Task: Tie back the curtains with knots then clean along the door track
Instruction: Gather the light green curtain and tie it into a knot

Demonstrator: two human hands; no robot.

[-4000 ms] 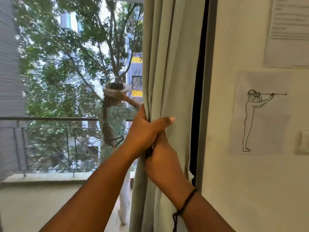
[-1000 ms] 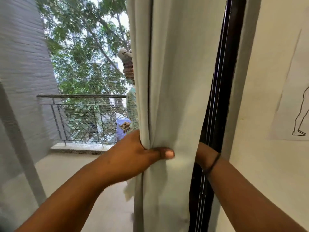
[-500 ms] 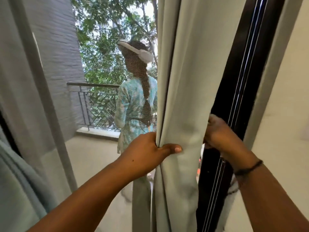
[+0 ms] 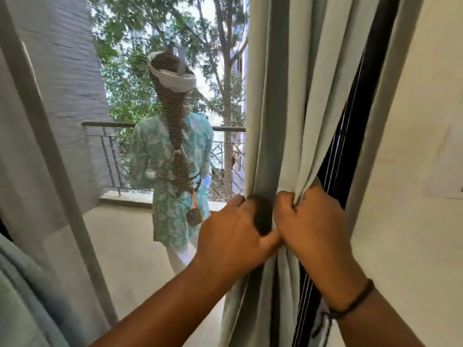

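Right now, both hands bunch the curtain, no knot made yet.

Hanging top to bottom, the pale curtain (image 4: pixel 280 101) has its long axis upright, right of centre, against the dark door frame (image 4: pixel 350 136). My left hand (image 4: pixel 233 234) clenches the gathered folds from the left, my right hand (image 4: pixel 308 221) from the right, thumbs touching. I judge the free length below them is what gets knotted.
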